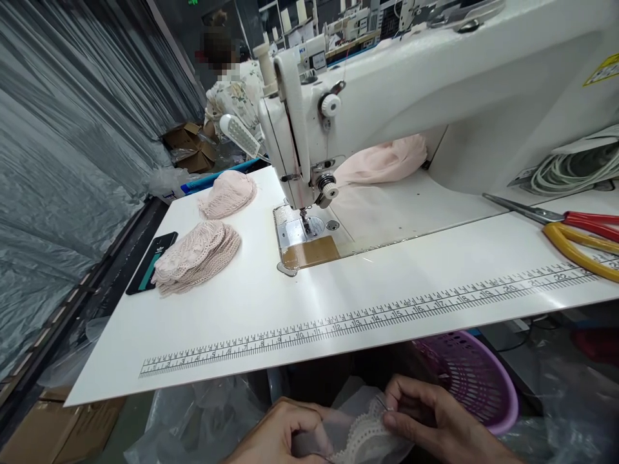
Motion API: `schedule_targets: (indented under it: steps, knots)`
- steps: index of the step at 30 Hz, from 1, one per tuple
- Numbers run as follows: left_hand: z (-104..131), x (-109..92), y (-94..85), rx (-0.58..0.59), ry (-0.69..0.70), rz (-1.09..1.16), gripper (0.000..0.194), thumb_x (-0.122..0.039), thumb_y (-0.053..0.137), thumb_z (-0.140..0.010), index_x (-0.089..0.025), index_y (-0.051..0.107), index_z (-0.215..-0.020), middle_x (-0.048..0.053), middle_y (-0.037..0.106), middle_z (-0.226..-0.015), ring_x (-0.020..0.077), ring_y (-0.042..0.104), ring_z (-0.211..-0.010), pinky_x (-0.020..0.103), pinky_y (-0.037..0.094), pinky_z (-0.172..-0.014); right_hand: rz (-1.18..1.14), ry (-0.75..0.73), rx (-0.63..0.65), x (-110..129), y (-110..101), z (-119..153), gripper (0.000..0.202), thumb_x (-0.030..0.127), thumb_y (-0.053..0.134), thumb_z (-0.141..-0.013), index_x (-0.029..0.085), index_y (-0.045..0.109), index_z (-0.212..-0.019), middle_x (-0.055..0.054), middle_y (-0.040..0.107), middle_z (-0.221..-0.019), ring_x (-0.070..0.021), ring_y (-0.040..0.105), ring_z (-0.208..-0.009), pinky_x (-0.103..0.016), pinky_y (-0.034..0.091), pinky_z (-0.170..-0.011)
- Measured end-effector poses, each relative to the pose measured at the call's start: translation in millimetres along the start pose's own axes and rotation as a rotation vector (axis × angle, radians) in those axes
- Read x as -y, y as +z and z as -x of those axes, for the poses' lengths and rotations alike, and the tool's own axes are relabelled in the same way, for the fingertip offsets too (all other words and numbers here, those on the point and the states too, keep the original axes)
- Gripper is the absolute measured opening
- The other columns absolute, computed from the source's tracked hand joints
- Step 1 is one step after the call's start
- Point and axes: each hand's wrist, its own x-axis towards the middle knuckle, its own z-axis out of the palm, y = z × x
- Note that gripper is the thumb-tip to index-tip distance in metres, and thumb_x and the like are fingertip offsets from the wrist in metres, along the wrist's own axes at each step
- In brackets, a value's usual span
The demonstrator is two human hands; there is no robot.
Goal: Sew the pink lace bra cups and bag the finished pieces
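Note:
Below the table's front edge I hold a piece of sheer mesh with a scalloped lace edge (363,433). My left hand (283,430) is closed on the mesh at its left side. The fingertips of my right hand (428,412) pinch the lace at its upper right. A thin dark sliver shows by those fingertips, too small to name. On the table above stands a white sewing machine (294,142), its needle and presser foot over the metal plate. Left of it lie a stack of pink lace pieces (198,258) and a pink lace cup (229,193).
Scissors (556,219) with red and yellow handles lie at the table's right. A phone (152,264) sits partly under the stack. Pink cloth (382,161) lies behind the needle. A purple basket (476,380) stands below the table. Another person (236,90) is at the back.

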Motion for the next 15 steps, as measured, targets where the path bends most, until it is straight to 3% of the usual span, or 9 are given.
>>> schedule_targets:
  steps: [7,15]
  knots:
    - [1.7,-2.7,1.7,0.041,0.028,-0.007,0.015,-0.022,0.07,-0.068,-0.016,0.059,-0.059,0.001,0.07,-0.1,0.0173,0.063,-0.085,0.025,0.043,-0.072,-0.039,0.013,-0.024,-5.3,1.1,-0.3,0.035,0.046,0.074,-0.071,0.019,0.051,-0.066,0.003,0.055,-0.064,-0.0122,0.049,-0.062,-0.023,0.036,-0.058]
    - [6.2,0.7,-0.2,0.016,0.046,-0.006,0.017,-0.025,0.071,-0.07,-0.016,0.061,-0.059,0.002,0.07,-0.096,0.0181,0.063,-0.085,0.027,0.043,-0.075,-0.13,-0.016,-0.004,0.2,3.0,3.0,0.042,0.051,0.072,-0.073,0.02,0.044,-0.065,0.001,0.059,-0.072,-0.0118,0.054,-0.065,-0.022,0.04,-0.06]
